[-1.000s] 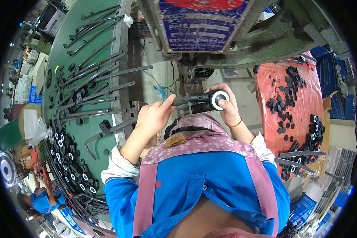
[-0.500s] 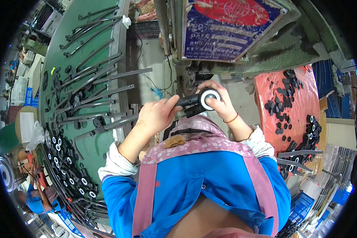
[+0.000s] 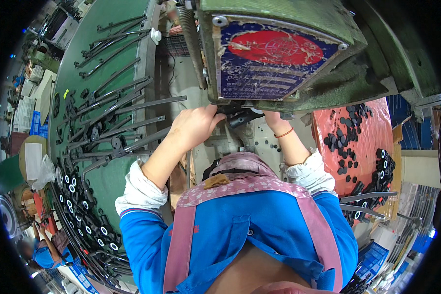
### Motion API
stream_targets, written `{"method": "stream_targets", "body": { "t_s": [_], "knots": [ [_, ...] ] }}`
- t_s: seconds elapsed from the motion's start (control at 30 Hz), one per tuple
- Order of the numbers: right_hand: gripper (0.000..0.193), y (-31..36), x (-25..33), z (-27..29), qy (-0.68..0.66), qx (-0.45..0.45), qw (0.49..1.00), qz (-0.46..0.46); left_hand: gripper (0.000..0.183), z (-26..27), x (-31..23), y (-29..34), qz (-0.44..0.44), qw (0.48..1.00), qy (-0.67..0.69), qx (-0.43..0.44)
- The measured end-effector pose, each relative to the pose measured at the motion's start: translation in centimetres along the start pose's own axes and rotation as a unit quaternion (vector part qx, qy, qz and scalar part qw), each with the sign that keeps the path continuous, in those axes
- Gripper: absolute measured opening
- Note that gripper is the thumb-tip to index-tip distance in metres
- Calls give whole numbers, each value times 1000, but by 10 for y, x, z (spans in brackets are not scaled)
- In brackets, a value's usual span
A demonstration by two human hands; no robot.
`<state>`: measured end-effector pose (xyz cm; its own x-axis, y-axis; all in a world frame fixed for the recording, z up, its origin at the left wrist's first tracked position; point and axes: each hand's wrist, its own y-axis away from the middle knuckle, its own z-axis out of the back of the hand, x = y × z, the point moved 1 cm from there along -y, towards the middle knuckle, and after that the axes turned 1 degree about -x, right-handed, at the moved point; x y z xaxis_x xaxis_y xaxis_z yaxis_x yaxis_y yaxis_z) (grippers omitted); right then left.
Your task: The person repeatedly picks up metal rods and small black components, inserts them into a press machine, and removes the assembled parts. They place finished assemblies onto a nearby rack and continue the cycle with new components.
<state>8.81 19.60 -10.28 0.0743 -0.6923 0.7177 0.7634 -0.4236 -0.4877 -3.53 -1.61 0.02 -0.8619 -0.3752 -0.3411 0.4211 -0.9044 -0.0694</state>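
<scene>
My left hand is closed round the end of a long dark metal tube, whose bent far end rests on the green table to the left. At the tube's near end is a black caster wheel with a white ring, now mostly under the green machine head. A short black stub of its fitting shows beside my left thumb. My right hand is at the wheel's right side, its fingers hidden beneath the machine.
Many dark tubes and black wheels lie on the green table at left. On the right, a red-covered surface bears loose black discs and more wheels. A coil spring hangs beside the machine. Another person works far left.
Both hands have moved forward with the tube and wheel, from in front of my chest to under the machine head. Small black discs on the machine's base have come into view.
</scene>
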Motion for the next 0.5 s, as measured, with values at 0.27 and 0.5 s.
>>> {"method": "stream_targets", "body": {
  "t_s": [0.27,0.5],
  "knots": [
    [35,1,15,15,21,77,995,-62,29,-3,7,-5,-1,998,29,47],
    [33,14,-14,1,120,110,983,-85,34,-25,17,-10,9,995,50,84]
  ]
}}
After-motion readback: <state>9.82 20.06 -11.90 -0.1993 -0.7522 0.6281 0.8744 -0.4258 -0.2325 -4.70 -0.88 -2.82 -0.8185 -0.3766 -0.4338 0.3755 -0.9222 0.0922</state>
